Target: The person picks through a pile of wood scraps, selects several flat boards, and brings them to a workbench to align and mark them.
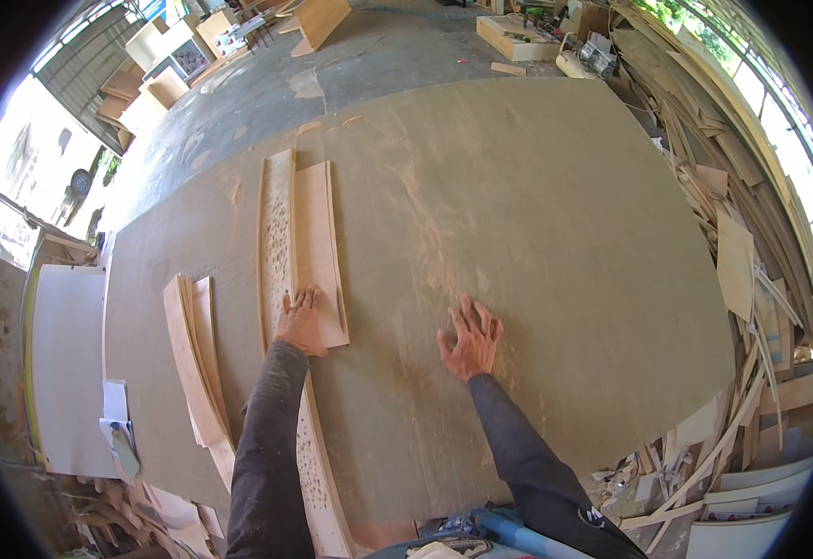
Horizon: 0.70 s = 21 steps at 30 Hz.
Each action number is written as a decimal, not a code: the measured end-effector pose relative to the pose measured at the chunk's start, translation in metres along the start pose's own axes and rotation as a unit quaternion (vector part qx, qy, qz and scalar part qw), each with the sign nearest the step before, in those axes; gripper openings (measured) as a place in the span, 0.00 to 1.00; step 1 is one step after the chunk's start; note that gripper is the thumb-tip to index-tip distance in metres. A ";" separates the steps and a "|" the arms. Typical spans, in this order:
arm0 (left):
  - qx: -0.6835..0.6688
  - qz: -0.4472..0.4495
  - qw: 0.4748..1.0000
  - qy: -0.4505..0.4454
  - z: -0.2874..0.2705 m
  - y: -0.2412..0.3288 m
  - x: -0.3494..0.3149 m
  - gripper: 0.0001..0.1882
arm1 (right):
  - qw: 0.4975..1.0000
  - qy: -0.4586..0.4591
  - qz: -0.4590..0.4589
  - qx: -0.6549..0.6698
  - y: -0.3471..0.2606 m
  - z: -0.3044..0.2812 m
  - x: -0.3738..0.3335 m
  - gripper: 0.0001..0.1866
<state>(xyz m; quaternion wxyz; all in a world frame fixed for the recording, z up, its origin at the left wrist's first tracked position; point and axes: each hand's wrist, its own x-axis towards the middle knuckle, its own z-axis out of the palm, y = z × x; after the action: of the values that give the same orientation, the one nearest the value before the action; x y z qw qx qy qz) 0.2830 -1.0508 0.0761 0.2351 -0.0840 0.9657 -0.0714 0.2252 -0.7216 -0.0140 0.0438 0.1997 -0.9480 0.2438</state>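
My left hand (300, 322) rests over a long narrow board (279, 219) with raised edges and a speckled, pitted middle. Its fingers lie outstretched and reach to the edge of a flat pale plywood strip (316, 242) beside the board. Part of the long board is hidden under my hand and forearm; it comes out again near the lower edge. To the right, my right hand (471, 343) is held over the big grey-brown tabletop (593, 233) near a sawdust streak, fingers spread and nothing in them. Whether it touches the surface I cannot tell.
Several thin plywood strips (192, 359) lie stacked on the table's left. Scrap wood (751, 186) is heaped along the right side. White panels (69, 363) stand at the left, and a wooden box (515, 39) sits on the floor beyond the far edge.
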 end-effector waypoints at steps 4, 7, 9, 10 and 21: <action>0.002 -0.002 1.000 -0.006 -0.006 -0.003 0.005 0.66 | 1.000 0.004 -0.002 0.000 -0.001 0.000 0.001 0.27; -0.012 0.007 1.000 -0.005 -0.008 -0.006 0.012 0.67 | 1.000 0.006 -0.008 -0.004 0.001 0.001 0.000 0.27; -0.011 0.005 1.000 -0.009 -0.010 -0.006 0.016 0.67 | 1.000 0.004 -0.005 -0.005 0.001 0.000 0.000 0.27; -0.009 0.003 1.000 -0.010 -0.012 -0.007 0.018 0.67 | 1.000 0.007 -0.007 -0.006 0.000 -0.001 0.001 0.27; 0.046 -0.003 0.999 -0.024 -0.040 -0.051 0.116 0.68 | 1.000 0.001 -0.004 0.006 -0.002 -0.006 0.003 0.26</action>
<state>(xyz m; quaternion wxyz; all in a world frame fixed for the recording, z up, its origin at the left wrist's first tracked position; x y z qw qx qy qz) 0.1690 -1.1190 0.0690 0.2617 -0.0780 0.9552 -0.1142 0.2228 -0.7213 -0.0078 0.0445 0.2031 -0.9457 0.2500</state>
